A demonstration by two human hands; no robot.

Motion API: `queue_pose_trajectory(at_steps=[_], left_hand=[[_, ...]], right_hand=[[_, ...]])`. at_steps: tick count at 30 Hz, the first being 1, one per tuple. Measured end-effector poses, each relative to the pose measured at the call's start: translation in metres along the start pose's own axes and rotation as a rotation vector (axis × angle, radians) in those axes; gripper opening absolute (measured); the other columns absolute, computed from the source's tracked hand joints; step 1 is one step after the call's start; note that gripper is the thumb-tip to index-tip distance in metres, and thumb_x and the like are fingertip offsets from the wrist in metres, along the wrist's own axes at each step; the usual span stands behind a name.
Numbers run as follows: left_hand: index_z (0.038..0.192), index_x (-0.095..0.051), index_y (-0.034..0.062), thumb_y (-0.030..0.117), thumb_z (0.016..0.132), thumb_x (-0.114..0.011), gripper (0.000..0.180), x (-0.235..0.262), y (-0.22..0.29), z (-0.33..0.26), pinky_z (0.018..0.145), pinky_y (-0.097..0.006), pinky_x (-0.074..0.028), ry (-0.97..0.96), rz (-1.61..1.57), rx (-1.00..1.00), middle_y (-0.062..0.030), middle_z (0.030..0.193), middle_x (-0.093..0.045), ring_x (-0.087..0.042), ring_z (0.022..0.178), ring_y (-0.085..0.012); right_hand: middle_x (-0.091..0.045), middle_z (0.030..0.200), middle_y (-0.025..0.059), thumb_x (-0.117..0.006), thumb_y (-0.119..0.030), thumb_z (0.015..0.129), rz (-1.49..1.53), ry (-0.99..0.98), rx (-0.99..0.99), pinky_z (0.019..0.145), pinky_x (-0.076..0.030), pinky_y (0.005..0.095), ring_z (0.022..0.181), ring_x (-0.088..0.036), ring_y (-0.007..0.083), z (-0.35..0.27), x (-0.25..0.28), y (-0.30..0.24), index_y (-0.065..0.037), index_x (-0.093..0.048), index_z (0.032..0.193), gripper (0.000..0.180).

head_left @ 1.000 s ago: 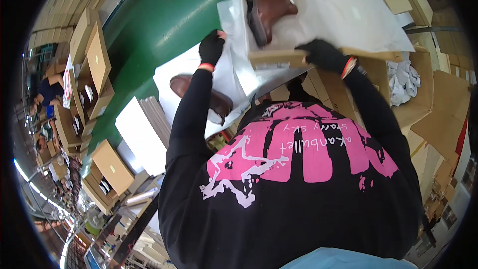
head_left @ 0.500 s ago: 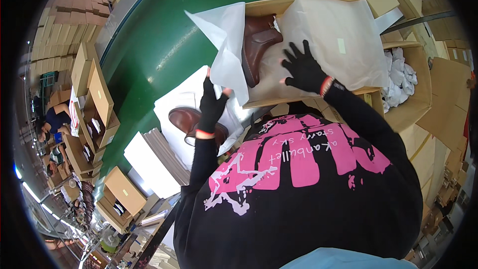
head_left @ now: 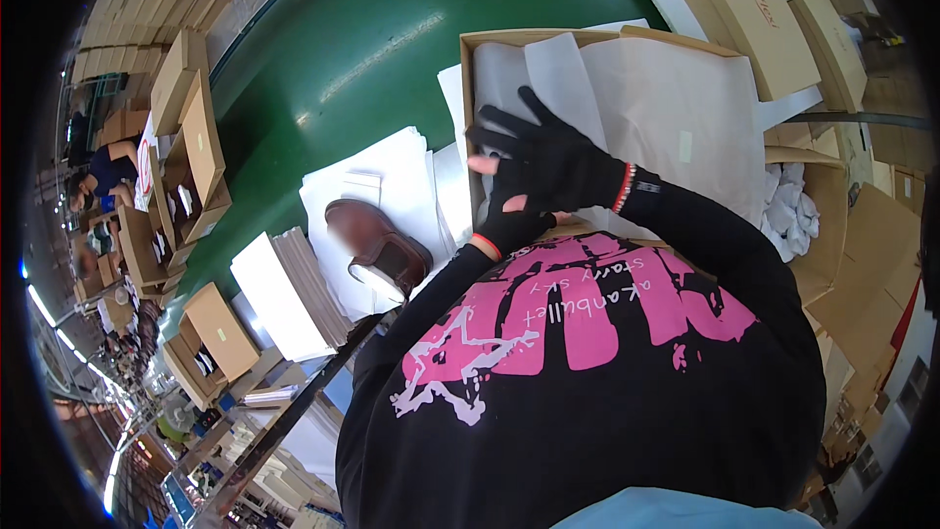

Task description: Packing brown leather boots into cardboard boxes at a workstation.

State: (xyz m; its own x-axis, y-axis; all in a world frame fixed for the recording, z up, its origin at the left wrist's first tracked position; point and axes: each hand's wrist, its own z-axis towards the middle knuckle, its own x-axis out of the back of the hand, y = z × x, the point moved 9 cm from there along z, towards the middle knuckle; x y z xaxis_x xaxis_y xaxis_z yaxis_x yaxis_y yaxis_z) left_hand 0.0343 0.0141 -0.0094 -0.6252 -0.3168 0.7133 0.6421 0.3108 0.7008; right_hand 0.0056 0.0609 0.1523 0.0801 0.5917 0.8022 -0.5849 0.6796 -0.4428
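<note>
A shallow brown cardboard shoe box is lined with white tissue paper. The paper's left flap now lies over the brown leather shoe inside, which is hidden. Above the left part of the box is my right hand, in a black fingerless glove, its fingers spread over the paper. My left hand, gloved alike, is at the box's near left edge, partly below the right one; its thumb stands apart from its stretched fingers. Left of the box, another brown shoe rests on loose white sheets.
A stack of white sheets stands beside the loose shoe on the green table. Closed shoe boxes lie at the far right. An open carton with crumpled white paper is on the right. Open boxes and people are at the left.
The left paper flap has been folded over the shoe in the box. My right hand has moved left; my left hand has moved right, from beside the loose shoe to the box's near edge.
</note>
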Motion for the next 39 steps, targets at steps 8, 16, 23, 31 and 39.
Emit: queue_pose_trajectory(at_steps=[8,16,23,31,39], left_hand=[[0.101,-0.066,0.0127,0.026,0.075,-0.075,0.031,0.089,0.009,-0.032,0.106,-0.052,-0.028,0.419,0.171,0.004,-0.0128,0.120,-0.058,-0.045,0.126,-0.0338],[0.093,-0.066,0.0022,0.023,0.091,-0.060,0.022,0.336,-0.202,-0.396,0.070,-0.028,-0.047,1.369,0.205,0.744,-0.0092,0.079,-0.066,-0.059,0.073,-0.0160],[0.124,-0.050,-0.0024,0.057,0.062,-0.077,0.090,0.336,-0.281,-0.609,0.096,-0.045,-0.044,0.777,0.371,1.726,-0.0270,0.124,-0.054,-0.054,0.115,-0.0404],[0.110,-0.059,0.0070,0.060,0.057,-0.077,0.077,0.357,-0.236,-0.577,0.083,-0.035,-0.048,0.760,0.829,1.667,-0.0142,0.109,-0.064,-0.062,0.100,-0.0290],[0.069,-0.061,0.0010,0.035,0.080,-0.073,0.037,0.391,-0.234,-0.580,0.057,-0.027,-0.039,1.327,0.176,1.025,0.0005,0.061,-0.055,-0.045,0.059,-0.0101]], right_hand=[[-0.059,0.119,0.0137,-0.070,-0.026,0.083,-0.009,0.026,-0.556,0.099,-0.041,0.0362,0.114,-0.054,0.0281,-0.103,0.006,0.128,-0.004,-0.057,0.121,0.046],[-0.058,0.123,0.0130,-0.066,-0.010,0.085,0.075,-0.003,-0.599,0.099,-0.040,0.0342,0.116,-0.054,0.0258,-0.047,0.002,0.030,-0.003,-0.054,0.125,0.042],[-0.062,0.112,0.0111,-0.069,-0.006,0.081,0.283,-0.149,-0.409,0.088,-0.047,0.0326,0.105,-0.060,0.0245,0.034,-0.048,-0.045,-0.006,-0.060,0.116,0.037],[-0.064,0.110,0.0100,-0.067,-0.008,0.082,0.341,-0.260,-0.430,0.090,-0.045,0.0321,0.104,-0.060,0.0232,0.051,-0.085,-0.088,-0.006,-0.062,0.116,0.034],[-0.064,0.103,0.0114,-0.069,-0.013,0.081,0.227,-0.122,-0.405,0.084,-0.048,0.0336,0.097,-0.062,0.0274,0.036,-0.067,-0.078,-0.008,-0.063,0.112,0.032]])
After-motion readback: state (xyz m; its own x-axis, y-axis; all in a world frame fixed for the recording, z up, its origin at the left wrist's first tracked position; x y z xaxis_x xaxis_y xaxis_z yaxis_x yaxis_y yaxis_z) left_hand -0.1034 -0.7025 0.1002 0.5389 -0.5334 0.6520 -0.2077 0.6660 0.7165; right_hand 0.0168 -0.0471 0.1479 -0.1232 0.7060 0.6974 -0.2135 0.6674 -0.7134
